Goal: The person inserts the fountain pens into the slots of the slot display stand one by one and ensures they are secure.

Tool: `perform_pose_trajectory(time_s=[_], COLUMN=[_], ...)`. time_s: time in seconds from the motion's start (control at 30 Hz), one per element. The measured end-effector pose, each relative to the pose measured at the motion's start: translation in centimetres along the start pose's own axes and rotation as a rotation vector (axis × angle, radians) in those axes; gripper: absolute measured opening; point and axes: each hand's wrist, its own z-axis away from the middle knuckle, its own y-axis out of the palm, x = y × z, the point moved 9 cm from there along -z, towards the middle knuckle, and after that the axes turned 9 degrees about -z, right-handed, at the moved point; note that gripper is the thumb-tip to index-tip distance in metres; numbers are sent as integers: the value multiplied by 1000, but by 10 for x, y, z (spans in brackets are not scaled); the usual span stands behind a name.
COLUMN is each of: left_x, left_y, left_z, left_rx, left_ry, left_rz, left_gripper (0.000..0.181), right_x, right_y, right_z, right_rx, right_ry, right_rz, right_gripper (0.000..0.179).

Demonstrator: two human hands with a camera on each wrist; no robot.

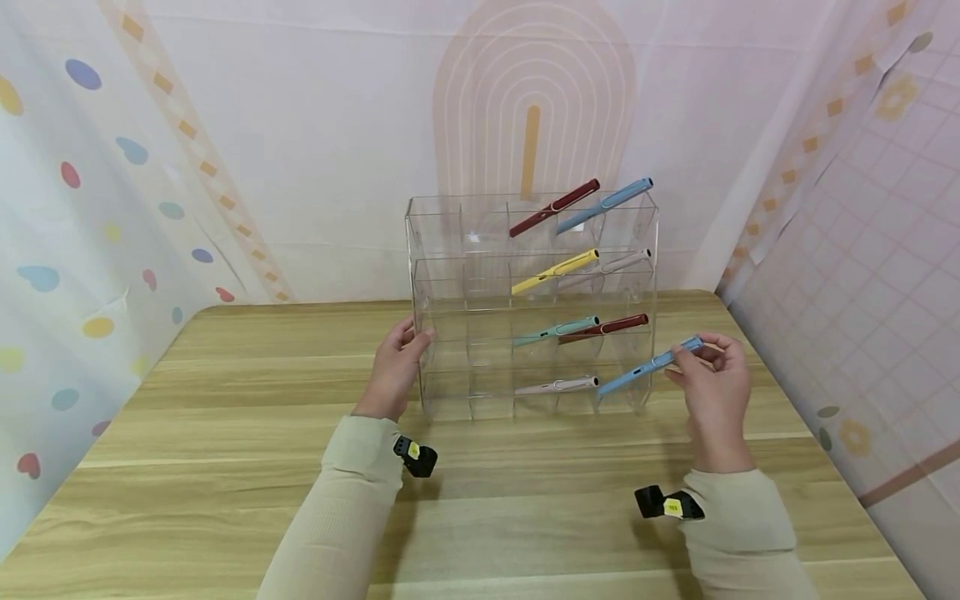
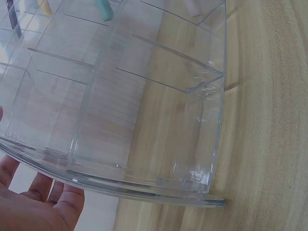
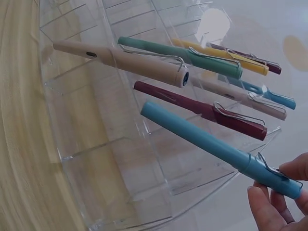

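Note:
A clear acrylic pen rack (image 1: pixel 491 312) stands upright with rows of compartments. My left hand (image 1: pixel 396 367) grips its left side edge, thumb at the front and fingers behind; the left wrist view shows these fingers (image 2: pixel 71 202) along the side wall. My right hand (image 1: pixel 716 379) pinches a light blue pen (image 1: pixel 648 367) at its clip end, between thumb and fingers. The pen slants down leftward, its lower end overlapping the rack's bottom row on the right. In the right wrist view this blue pen (image 3: pixel 202 142) is closest, beside a dark red pen (image 3: pixel 202 110).
Other pens lean in the rack: a yellow one (image 1: pixel 555 272), a green one (image 1: pixel 555 332), a pale pink one (image 1: pixel 558 386), a dark red one (image 1: pixel 555 208) and another blue one (image 1: pixel 603 205). Below is a wooden table (image 1: pixel 525 517); a patterned curtain (image 1: pixel 337 125) hangs behind.

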Motion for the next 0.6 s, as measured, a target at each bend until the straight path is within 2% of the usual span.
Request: perform_pose_trajectory(time_s=[0.17,0.6], left_x=[0,-1], left_y=[0,0], left_z=[-1,0], left_rx=[-5,-5], left_ry=[0,5], left_rz=[7,5], left_gripper=[49,51], right_x=[-4,-22], right_y=[2,13], right_z=[-1,6], right_rx=[-18,-18], right_ry=[-20,-41], right_rz=[-53,-29], right_gripper=[28,28])
